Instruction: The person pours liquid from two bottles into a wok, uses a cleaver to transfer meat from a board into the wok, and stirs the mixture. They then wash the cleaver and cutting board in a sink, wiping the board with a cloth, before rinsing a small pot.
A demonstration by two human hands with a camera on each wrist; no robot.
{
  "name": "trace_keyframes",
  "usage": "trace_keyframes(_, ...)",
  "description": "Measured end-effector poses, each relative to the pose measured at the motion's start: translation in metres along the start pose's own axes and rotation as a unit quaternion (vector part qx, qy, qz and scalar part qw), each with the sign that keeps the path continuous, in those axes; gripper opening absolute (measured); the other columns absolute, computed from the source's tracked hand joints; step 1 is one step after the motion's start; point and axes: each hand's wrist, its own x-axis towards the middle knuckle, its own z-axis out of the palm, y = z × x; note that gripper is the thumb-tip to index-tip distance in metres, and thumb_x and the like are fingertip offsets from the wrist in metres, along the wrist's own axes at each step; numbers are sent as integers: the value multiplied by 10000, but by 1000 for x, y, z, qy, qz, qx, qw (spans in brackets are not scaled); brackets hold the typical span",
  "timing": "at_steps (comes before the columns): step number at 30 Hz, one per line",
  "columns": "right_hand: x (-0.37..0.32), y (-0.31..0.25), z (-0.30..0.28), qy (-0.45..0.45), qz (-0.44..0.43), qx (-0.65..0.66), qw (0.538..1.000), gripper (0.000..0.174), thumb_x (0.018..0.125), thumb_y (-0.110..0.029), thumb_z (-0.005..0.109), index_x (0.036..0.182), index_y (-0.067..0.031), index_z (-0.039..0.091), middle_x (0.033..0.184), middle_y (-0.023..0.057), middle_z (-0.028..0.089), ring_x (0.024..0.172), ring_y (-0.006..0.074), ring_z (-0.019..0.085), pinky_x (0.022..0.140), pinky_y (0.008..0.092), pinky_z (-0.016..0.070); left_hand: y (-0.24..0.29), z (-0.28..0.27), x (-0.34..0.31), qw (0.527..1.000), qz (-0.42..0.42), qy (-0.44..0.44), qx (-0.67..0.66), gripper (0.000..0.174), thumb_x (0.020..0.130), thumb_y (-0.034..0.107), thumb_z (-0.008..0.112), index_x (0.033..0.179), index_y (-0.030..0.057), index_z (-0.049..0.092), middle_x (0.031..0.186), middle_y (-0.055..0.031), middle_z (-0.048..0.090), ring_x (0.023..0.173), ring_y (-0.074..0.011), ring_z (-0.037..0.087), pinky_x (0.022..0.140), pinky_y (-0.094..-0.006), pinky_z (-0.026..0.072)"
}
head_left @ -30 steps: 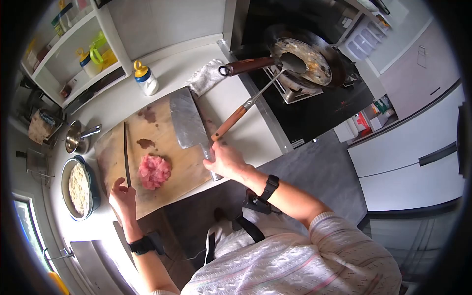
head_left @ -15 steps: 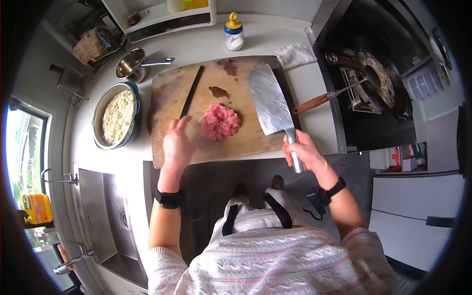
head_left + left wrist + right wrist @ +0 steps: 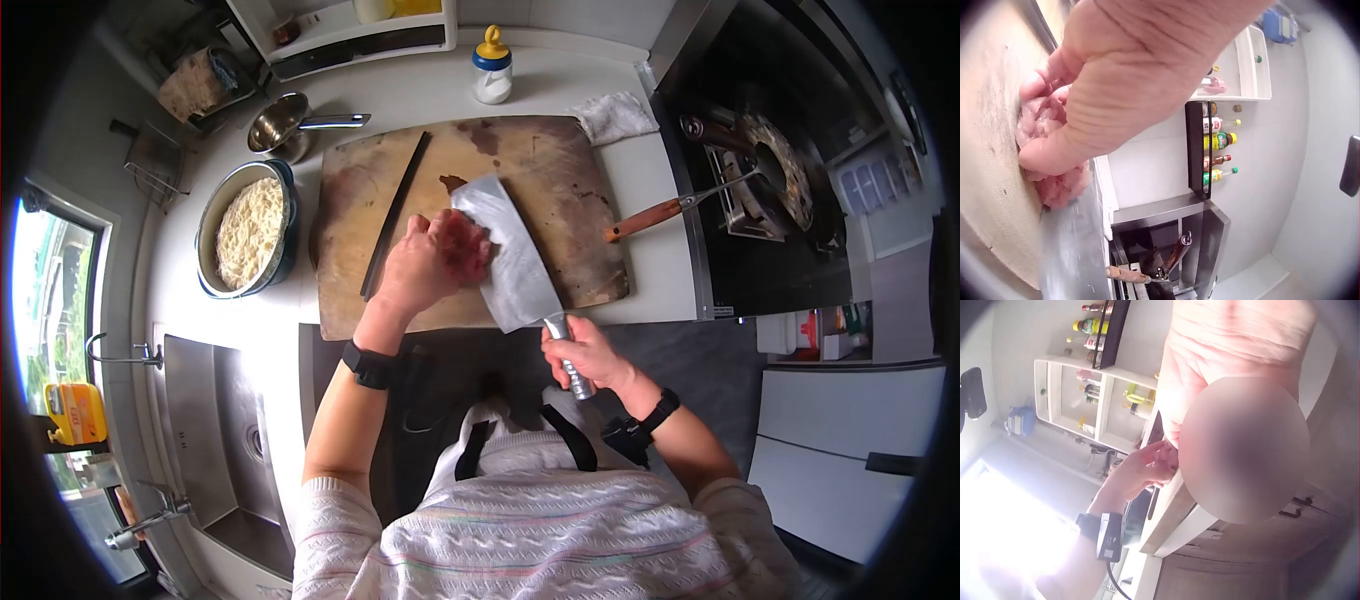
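Observation:
A pink heap of minced meat (image 3: 470,247) lies in the middle of the wooden cutting board (image 3: 350,270). My left hand (image 3: 440,255) is cupped over it, fingers curled round the meat (image 3: 1054,184). The broad cleaver blade (image 3: 512,262) lies tilted right against the meat, its steel face (image 3: 1072,250) just below my fingers (image 3: 1038,159). Off the board's front edge, my right hand (image 3: 578,362) grips the cleaver's metal handle. In the right wrist view, the left hand (image 3: 1141,467) shows at the board edge; the right hand itself is blurred there.
A thin dark knife (image 3: 396,213) lies on the board's left part. A bowl of noodles (image 3: 243,238) and a small steel pot (image 3: 280,125) stand left, with a sink (image 3: 205,430) below. A capped bottle (image 3: 492,68), cloth (image 3: 615,115), ladle (image 3: 650,215) and wok (image 3: 775,170) are behind and right.
My left hand moved right from beside the meat onto it. The cleaver swung from the board's right side to the meat, and my right hand drew back toward my body.

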Motion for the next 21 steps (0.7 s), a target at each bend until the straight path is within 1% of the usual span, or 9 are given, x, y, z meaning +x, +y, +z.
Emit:
trace_keyframes(4, 8, 1, 9, -40, 15, 9, 999, 102, 850, -81, 561, 890, -38, 477, 592, 33, 507, 430, 111, 517, 386, 255, 425, 6, -7, 2, 996, 45, 19, -76, 522, 625, 142, 734, 1103, 53, 545, 898, -172, 577, 885, -297, 566, 828, -348, 489)
trace_keyframes(6, 6, -3, 13, -44, 15, 20, 999, 101, 847, -81, 568, 878, -39, 483, 589, 29, 505, 425, 108, 508, 384, 256, 421, 5, -11, -2, 991, 53, 7, -119, 343, 715, 156, 715, 989, 25, 556, 788, -147, 582, 821, -277, 564, 800, -395, 494)
trace_keyframes(7, 7, -4, 15, -36, 10, 21, 999, 101, 847, -81, 568, 878, -39, 483, 589, 29, 505, 425, 108, 508, 384, 256, 421, -4, -6, -2, 991, 62, 6, -121, 343, 715, 156, 715, 989, 25, 556, 788, -147, 582, 821, -277, 564, 800, -395, 494)
trace_keyframes(9, 4, -4, 13, -49, 23, 49, 997, 104, 845, -81, 576, 869, -39, 485, 591, 28, 505, 422, 105, 502, 383, 256, 419, -23, 14, 5, 938, -23, -46, -343, 454, 624, 252, 782, 969, 50, 567, 874, -74, 637, 760, -245, 583, 749, -375, 492)
trace_keyframes(10, 2, -5, 13, -62, 28, 65, 996, 115, 825, -85, 581, 876, -51, 484, 585, 25, 490, 402, 103, 483, 354, 257, 400, -14, 15, 6, 934, 5, -60, -353, 454, 624, 252, 782, 969, 50, 567, 874, -74, 637, 760, -245, 583, 749, -375, 492)
trace_keyframes(13, -9, -13, 8, -71, 13, 46, 996, 112, 820, -88, 564, 857, -51, 465, 591, 17, 485, 406, 92, 485, 349, 250, 405, 9, 2, -10, 865, 53, 1, -498, 282, 824, 10, 625, 1081, -52, 527, 875, -113, 592, 786, -220, 612, 716, -420, 538)
trace_keyframes(16, -25, -22, -5, -78, 14, 47, 996, 118, 821, -71, 555, 867, -32, 454, 613, 24, 484, 413, 89, 490, 358, 244, 408, 1, 8, -11, 957, 49, 62, -278, 530, 713, 1, 747, 1175, -62, 497, 952, -105, 616, 861, -191, 621, 717, -322, 532)
trace_keyframes(19, -45, -35, -21, -89, 0, 45, 995, 123, 832, -59, 555, 875, -15, 448, 621, 29, 485, 418, 92, 493, 379, 244, 405, 47, -12, -14, 957, -24, 69, -280, 566, 596, 6, 670, 1153, 31, 577, 919, -102, 580, 815, -217, 633, 724, -311, 516)
trace_keyframes(21, -63, -45, -39, -120, -23, 30, 992, 123, 838, -63, 555, 872, -14, 447, 604, 26, 483, 416, 96, 490, 387, 248, 395, 75, -16, -17, 961, 9, 100, -257, 573, 595, -3, 667, 1160, 37, 574, 929, -100, 575, 807, -213, 629, 711, -307, 520)
